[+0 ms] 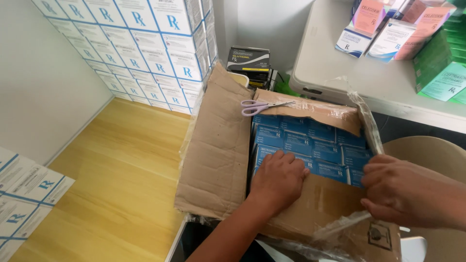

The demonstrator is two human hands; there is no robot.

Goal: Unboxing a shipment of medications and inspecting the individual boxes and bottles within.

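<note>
Two hands work at one open cardboard carton [213, 160]. The left hand [277, 180] lies palm-down on the near flap [315, 204], fingers curled together over its edge and touching the near row of small blue boxes [310, 145] packed inside; nothing is clamped in its grip. The right hand [403, 191] has its grip closed on the near right corner of the carton, where clear plastic wrap [366, 121] hangs loose. Judged from this position, the flap is best pressed flat and outward with steady, even force while the right hand anchors the corner, so the cardboard folds at its crease and does not tear. Keep fingertips clear of the packed rows to avoid denting them. Purple-handled scissors [259, 106] rest on the far flap [315, 109], blades together, well apart from both hands. White boxes [145, 48] stand stacked behind; more cartons lie on the tabletop [335, 73].
</note>
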